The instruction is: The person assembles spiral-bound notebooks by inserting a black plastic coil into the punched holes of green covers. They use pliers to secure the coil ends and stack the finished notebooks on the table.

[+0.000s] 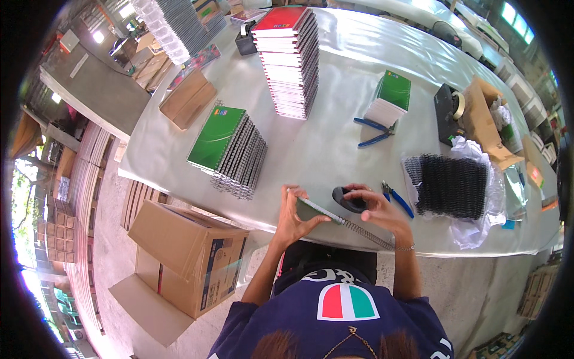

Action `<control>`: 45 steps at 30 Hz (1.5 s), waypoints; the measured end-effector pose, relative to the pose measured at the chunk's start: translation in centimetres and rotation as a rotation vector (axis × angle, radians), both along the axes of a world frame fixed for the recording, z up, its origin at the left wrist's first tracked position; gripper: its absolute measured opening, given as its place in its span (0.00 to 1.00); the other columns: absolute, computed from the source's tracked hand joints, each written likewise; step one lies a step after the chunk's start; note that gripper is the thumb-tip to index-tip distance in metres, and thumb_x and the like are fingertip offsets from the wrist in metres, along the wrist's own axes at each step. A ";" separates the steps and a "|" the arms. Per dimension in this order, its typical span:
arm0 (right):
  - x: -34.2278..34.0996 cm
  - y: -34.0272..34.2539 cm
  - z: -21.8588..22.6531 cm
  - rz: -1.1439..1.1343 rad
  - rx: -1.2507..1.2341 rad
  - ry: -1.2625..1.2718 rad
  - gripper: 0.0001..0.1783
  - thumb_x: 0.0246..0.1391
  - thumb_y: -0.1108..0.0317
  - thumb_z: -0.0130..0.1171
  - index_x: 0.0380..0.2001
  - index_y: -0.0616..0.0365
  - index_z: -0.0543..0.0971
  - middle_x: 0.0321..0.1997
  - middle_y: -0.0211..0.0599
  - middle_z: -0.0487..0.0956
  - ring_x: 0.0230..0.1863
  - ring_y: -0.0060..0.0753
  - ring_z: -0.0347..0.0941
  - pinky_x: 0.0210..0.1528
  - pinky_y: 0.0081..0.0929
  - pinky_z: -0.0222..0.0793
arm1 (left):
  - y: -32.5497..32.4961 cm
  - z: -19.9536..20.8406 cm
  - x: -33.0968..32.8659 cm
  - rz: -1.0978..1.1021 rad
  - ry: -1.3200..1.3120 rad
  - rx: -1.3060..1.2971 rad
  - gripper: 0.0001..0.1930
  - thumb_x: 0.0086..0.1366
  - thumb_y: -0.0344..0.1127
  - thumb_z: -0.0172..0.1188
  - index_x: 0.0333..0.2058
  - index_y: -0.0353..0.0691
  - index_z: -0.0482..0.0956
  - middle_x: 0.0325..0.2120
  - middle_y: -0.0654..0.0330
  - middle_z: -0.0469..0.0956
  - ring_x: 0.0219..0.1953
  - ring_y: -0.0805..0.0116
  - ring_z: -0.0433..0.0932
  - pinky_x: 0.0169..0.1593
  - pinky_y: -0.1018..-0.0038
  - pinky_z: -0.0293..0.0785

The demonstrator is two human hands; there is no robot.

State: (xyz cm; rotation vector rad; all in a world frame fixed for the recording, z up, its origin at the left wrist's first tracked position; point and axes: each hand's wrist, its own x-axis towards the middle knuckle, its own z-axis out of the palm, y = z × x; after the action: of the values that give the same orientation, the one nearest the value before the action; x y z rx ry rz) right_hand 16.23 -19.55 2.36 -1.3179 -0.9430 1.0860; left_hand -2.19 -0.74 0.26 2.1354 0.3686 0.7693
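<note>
My left hand (293, 216) grips a green-covered notebook (317, 210), tilted so that its punched edge shows. From the notebook's lower right end a loose dark spiral wire (368, 232) runs out toward my right wrist. My right hand (379, 208) has its fingers curled over a black rounded object (347, 200), just above the wire; its exact kind is unclear. Left of my hands stands a stack of green spiral notebooks (221, 140) with wire-bound edges. Farther off on the right is a smaller stack of green-covered notebooks (390, 96).
A tall stack of red notebooks (287, 66) stands at the back. Blue-handled pliers (375, 131) and cutters (397, 198) lie on the pale table (311, 155). Black spiral wires (451, 186) sit on plastic at right, near a tape dispenser (448, 113). An open carton (185, 260) is below left.
</note>
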 end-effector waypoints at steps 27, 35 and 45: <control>-0.9 -2.1 4.4 0.125 -0.066 -0.128 0.36 0.44 0.56 0.76 0.56 0.56 0.77 0.57 0.33 0.70 0.64 0.35 0.61 0.66 0.29 0.57 | 0.2 -0.7 0.4 -0.116 -0.023 -0.046 0.39 0.35 0.39 0.83 0.41 0.40 0.64 0.38 0.55 0.61 0.45 0.54 0.64 0.52 0.61 0.66; -1.7 -1.5 6.9 0.205 0.037 -0.055 0.42 0.41 0.58 0.78 0.60 0.57 0.73 0.59 0.35 0.68 0.67 0.35 0.59 0.69 0.33 0.53 | 0.6 -1.1 0.3 -0.148 -0.027 -0.100 0.39 0.34 0.40 0.84 0.41 0.41 0.64 0.38 0.54 0.62 0.46 0.53 0.65 0.53 0.60 0.66; -1.1 0.3 5.1 -0.001 -0.143 -0.289 0.39 0.48 0.57 0.73 0.62 0.56 0.71 0.60 0.38 0.70 0.65 0.35 0.62 0.66 0.31 0.57 | 0.7 -1.8 0.4 -0.193 -0.082 -0.104 0.36 0.35 0.34 0.82 0.39 0.41 0.64 0.39 0.53 0.62 0.46 0.54 0.65 0.52 0.61 0.66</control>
State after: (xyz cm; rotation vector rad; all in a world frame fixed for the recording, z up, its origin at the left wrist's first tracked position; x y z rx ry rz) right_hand 15.14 -19.26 7.47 -1.6238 -1.0914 0.9930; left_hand -1.77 -0.03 -1.58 2.0011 0.1524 0.7081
